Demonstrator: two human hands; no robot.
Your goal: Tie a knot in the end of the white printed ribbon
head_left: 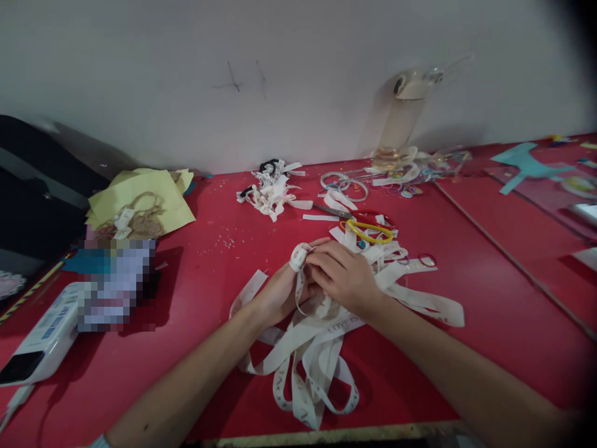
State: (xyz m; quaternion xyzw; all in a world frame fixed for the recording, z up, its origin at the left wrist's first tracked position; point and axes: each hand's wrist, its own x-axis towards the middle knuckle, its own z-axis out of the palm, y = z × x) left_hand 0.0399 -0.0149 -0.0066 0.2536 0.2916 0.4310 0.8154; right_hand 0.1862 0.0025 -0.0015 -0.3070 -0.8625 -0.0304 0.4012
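Note:
Close together over the red table, my two hands meet at the middle of the view. A white printed ribbon [299,256] loops round part of my left hand [284,292], whose fingers are largely hidden behind my right hand [342,274]. The right fingers are bent and closed on the ribbon near that loop; their tips are not clearly visible. Long loose lengths of the ribbon [310,336] with faint lettering hang and lie under both hands. Just beyond my right hand are scissors [373,219] with red handles and a yellow ring [368,233].
Knotted white ribbon pieces [273,193] lie near the wall. A clear bottle [403,121] stands behind, beside clear rings [342,185]. At left are yellow paper [140,205] and a white device [46,330]. A turquoise scrap [522,165] lies at right on the red table [471,249].

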